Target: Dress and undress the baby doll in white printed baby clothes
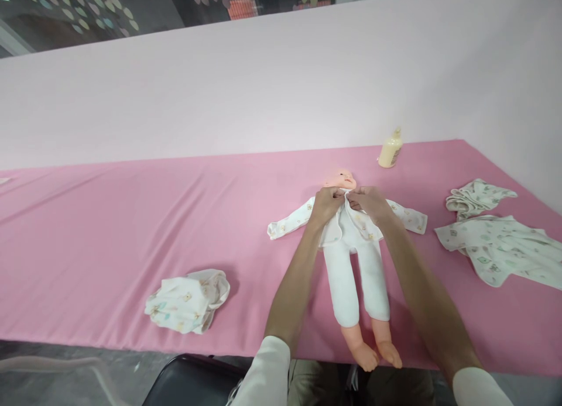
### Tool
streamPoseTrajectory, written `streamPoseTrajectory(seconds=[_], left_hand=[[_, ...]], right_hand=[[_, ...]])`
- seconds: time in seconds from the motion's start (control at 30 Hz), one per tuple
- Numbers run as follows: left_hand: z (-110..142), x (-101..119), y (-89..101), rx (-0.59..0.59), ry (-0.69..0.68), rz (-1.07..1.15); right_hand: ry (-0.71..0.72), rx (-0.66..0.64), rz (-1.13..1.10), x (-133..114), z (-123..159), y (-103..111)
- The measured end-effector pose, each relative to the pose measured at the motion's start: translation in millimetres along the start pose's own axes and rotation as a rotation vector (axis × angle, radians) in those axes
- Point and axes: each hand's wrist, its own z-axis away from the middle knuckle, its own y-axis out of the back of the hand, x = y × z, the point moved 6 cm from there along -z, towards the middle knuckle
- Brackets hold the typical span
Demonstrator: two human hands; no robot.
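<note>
The small printed jacket lies on the doll, right of centre on the pink cloth, its sleeves stretched out left and right and its front parted over the white body; the left hand and the right hand meet at the collar, each with thumb and fingers pinching a front edge; the doll's head lies at the far end, its bare feet at the near edge; a pale yellow bottle stands beyond, to the right; a crumpled printed garment and a spread printed garment lie farther right; a bundled printed cloth sits near left.
</note>
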Motion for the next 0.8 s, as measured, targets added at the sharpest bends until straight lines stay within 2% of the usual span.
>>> streamPoseTrajectory(seconds=[0.1,0.17,0.33,0.43,0.57,0.7,0.8], left_hand=[[3.5,0.9,0.2,-0.103,0.094,0.136],[6.5,1.3,1.6,-0.150,0.177,0.213],[7.8,0.4,8.4,-0.097,0.235,0.216],[6.8,-3.2,7.5,-0.084,0.254,0.165],[5.1,-6.3,7.6,-0.036,0.263,0.127],[2.0,-9.0,6.1,-0.031,0.241,0.098],[-0.5,-12.0,3.5,-0.032,0.242,0.128]], right_hand=[[0.016,-0.033,0.039,-0.2,0.7,-1.9],[0.068,-0.062,0.141,-1.1,0.4,-4.6],[0.422,-0.024,0.638,-13.6,1.5,-12.5],[0.521,-0.058,0.804,-14.9,2.8,-18.2],[0.550,-0.094,0.831,-15.5,4.5,-19.4],[0.513,-0.133,0.773,-13.4,3.1,-18.4],[0.515,-0.099,0.774,-13.1,1.3,-16.4]])
